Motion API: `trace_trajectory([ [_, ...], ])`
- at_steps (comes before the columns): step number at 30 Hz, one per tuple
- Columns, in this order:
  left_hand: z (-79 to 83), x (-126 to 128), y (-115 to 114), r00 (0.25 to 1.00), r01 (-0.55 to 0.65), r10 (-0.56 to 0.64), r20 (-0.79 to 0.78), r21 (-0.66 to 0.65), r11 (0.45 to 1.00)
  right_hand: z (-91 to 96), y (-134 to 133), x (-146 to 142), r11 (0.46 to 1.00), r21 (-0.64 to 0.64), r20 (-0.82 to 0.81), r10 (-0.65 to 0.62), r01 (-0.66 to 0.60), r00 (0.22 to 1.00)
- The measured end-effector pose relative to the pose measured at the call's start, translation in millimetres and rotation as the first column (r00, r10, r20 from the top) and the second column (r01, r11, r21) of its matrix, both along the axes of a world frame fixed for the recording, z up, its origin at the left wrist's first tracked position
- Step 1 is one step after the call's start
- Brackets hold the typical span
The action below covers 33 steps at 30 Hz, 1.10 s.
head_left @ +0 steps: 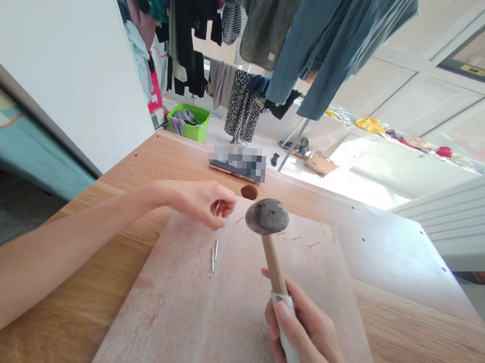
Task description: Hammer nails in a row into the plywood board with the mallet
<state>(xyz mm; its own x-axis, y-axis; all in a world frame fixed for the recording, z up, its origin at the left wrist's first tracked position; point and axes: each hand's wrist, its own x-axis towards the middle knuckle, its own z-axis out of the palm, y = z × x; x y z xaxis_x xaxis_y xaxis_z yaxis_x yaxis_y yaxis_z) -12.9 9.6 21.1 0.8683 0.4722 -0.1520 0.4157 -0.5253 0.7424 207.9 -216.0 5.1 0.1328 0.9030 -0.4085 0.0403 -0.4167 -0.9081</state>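
My right hand (305, 333) is wrapped round the white-covered grip of a rubber mallet (276, 266), its dark grey head raised over a pale wooden board (176, 320). My left hand (204, 201) hovers at the far left part of the board, its fingers curled in; whatever may be between them is hidden. Below this hand, two loose nails (212, 260) lie side by side on the board. Several thin nails (297, 238) stick up in a row along the board's far part, to the right of the mallet's head. Small holes dot the board's surface.
The board lies on a wooden table (402, 317) with a round hole (249, 192) near its far edge. A phone-like object (237, 165), partly blurred, lies behind the hole. Beyond are a green basket (196, 125) and hanging clothes (243, 102). A white panel (69, 56) stands left.
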Motion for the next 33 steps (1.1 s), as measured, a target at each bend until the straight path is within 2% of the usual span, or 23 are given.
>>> trace_trajectory([
  [3, 15.9, -8, -14, 0.992, 0.050, -0.048, -0.115, 0.015, 0.999, 3.5, 1, -1, 1.000, 0.002, -0.026, 0.014, -0.014, 1.000],
  [5, 20.6, -8, -25, 0.984, 0.084, -0.076, -0.160, 0.038, 0.996, 4.6, 2, -1, 1.000, 0.002, -0.019, 0.014, -0.013, 1.000],
  [10, 19.1, 4, -45, 0.961, 0.171, -0.125, -0.248, 0.173, 0.970, 3.4, 1, 0, 1.000, 0.002, 0.018, -0.007, 0.007, 1.000],
  [15, 20.6, 8, -56, 0.933, 0.240, -0.122, -0.338, 0.333, 0.912, 3.0, 0, -2, 1.000, 0.016, 0.028, -0.010, 0.010, 1.000],
  [20, 16.4, 6, -67, 0.930, 0.289, -0.127, -0.346, 0.471, 0.834, -1.8, -2, 2, 1.000, -0.004, 0.052, -0.024, 0.024, 0.998],
  [24, 10.9, 4, -74, 0.946, 0.279, -0.122, -0.300, 0.563, 0.778, -8.0, -2, 14, 0.996, -0.017, 0.028, 0.084, -0.083, 0.996],
  [28, 10.4, 4, -75, 0.941, 0.287, -0.120, -0.316, 0.559, 0.778, -7.3, -1, 16, 0.992, -0.006, 0.013, 0.122, -0.122, 0.992],
  [33, 12.8, 5, -73, 0.944, 0.284, -0.126, -0.305, 0.555, 0.782, -1.9, 1, 6, 0.999, 0.002, 0.023, 0.035, -0.035, 0.999],
])
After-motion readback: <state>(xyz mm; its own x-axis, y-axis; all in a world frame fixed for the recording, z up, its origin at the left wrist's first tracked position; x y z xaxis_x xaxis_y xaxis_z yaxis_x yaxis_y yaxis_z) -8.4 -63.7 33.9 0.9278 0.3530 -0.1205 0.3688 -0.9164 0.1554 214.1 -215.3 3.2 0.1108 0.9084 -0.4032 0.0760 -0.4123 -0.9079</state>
